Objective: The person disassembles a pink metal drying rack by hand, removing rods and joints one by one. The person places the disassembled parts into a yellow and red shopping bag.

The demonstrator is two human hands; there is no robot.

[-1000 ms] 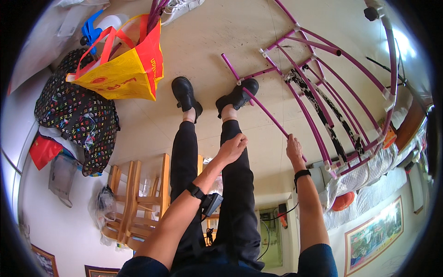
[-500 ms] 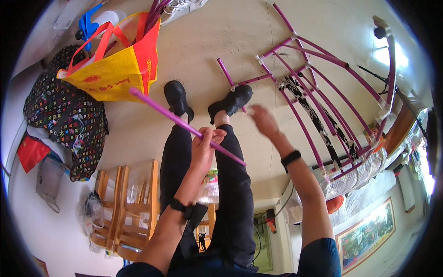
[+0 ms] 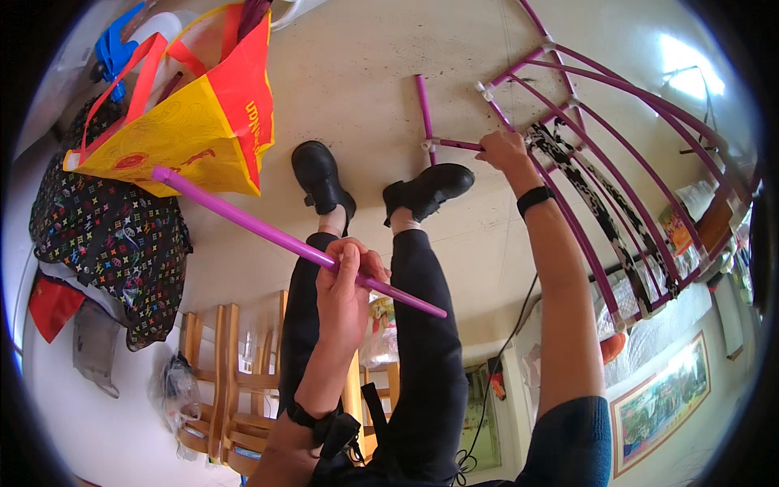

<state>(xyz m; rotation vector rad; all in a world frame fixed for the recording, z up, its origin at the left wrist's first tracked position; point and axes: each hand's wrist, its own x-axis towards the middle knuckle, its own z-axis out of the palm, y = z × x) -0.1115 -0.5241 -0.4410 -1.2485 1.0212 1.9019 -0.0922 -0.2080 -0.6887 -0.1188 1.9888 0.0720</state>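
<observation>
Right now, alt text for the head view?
Left hand grips a loose purple tube; right hand holds a joint on a purple tube frame lying on the floor. A yellow-red bag is at left.

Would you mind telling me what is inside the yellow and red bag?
The yellow and red bag stands open, with dark maroon fabric poking out at the top. Its sides cover everything lower down, so the rest cannot be seen.
</observation>
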